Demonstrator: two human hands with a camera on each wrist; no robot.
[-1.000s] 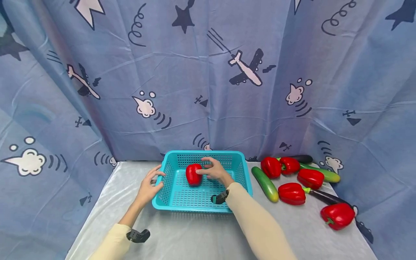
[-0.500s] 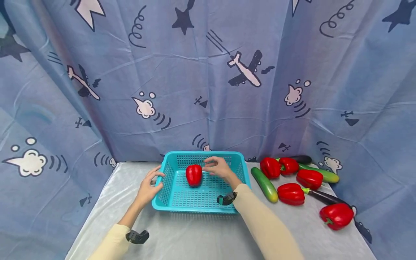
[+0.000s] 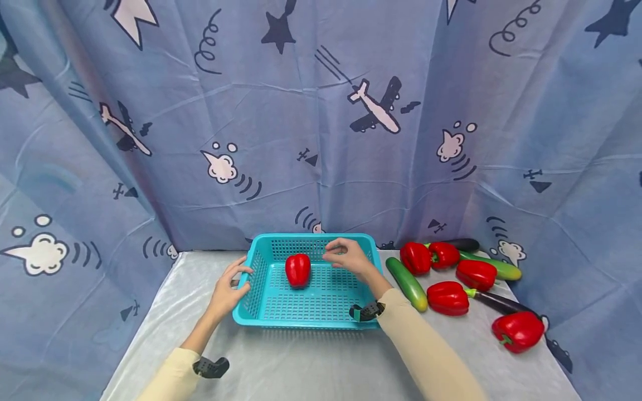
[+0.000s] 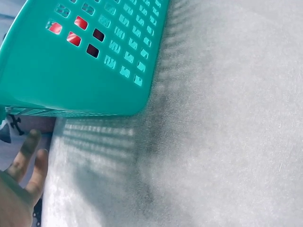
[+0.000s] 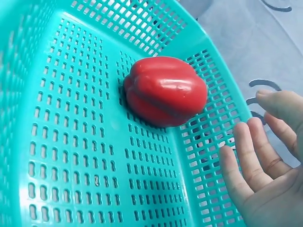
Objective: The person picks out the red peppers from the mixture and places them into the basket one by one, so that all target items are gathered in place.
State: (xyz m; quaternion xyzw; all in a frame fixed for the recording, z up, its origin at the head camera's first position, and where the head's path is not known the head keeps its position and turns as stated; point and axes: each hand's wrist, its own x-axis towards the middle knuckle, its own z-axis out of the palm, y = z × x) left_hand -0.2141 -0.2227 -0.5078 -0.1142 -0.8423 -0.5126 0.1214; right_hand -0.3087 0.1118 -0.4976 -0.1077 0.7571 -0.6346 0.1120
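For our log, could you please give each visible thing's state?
Red pepper: resting in the basket, ungripped.
Basket: upright on the table.
Left hand: fingers spread beside the basket, contact unclear.
Right hand: apart from the pepper, holding nothing.
Five other peppers: lying on the table, ungripped.
Two cucumbers: lying there, one partly hidden.
Two eggplants: lying there, partly hidden.
Curtain: hanging behind the table.

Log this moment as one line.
red pepper: in basket | left hand: at basket's left end | right hand: over basket, apart from pepper
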